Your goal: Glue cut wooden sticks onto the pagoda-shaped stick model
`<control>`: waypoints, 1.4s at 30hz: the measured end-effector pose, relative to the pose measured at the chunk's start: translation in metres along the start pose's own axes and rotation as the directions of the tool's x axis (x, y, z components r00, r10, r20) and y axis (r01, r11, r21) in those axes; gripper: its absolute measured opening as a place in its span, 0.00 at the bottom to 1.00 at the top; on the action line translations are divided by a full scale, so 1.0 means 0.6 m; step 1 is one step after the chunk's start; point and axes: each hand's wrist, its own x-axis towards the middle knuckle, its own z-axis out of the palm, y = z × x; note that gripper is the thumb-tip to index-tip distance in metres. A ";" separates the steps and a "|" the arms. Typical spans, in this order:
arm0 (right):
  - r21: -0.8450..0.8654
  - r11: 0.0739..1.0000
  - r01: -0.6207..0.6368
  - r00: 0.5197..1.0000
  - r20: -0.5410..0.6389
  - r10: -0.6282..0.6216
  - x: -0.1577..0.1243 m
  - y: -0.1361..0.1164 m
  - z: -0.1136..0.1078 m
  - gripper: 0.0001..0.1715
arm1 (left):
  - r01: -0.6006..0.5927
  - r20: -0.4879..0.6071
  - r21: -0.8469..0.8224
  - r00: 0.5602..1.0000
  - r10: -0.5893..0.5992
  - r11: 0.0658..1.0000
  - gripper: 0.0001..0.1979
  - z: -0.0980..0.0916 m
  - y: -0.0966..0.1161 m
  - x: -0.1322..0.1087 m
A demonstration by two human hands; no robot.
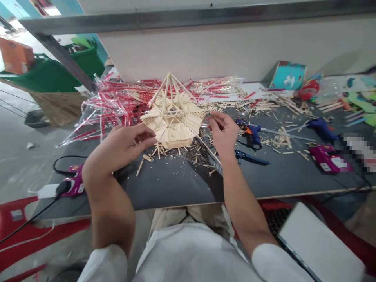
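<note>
A model house built of thin wooden sticks (176,131) stands on the dark table, with a flared roof of stick panels and a pointed frame of sticks on top. My left hand (129,143) is at the model's left side, thumb and fingers apart, fingertips at the edge of a roof panel; whether they touch it is unclear. On the other side, my right hand (223,129) is closed in a pinch near the right roof corner. Whatever lies between those fingertips is too small to make out. Loose stick pieces (147,158) and crumbs lie around the base.
Plastic packets with red strips (114,100) are heaped behind the model. To the right lie a blue glue gun (252,133), a dark-handled tool (252,158), another blue glue gun (322,129) and a purple power strip (330,158). Another purple power strip (76,180) sits at left.
</note>
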 end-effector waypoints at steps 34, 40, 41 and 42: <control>-0.020 1.000 -0.002 0.990 -0.140 -0.001 0.012 0.061 0.002 0.26 | 0.313 -0.545 -0.361 0.694 -0.471 0.879 0.13 0.158 0.006 -0.106; 0.109 0.993 -0.051 0.996 -0.073 0.059 0.010 0.048 0.008 0.21 | 0.308 -0.474 -0.451 0.713 -0.517 0.838 0.13 0.180 -0.027 -0.088; 0.126 0.990 -0.055 0.996 -0.062 0.063 0.011 0.051 0.008 0.17 | 0.300 -0.390 -0.513 0.753 -0.530 0.804 0.12 0.196 -0.013 -0.083; 0.142 0.988 -0.060 0.996 -0.050 0.067 0.012 0.055 0.009 0.13 | 0.277 -0.257 -0.629 0.808 -0.531 0.726 0.12 0.214 0.005 -0.079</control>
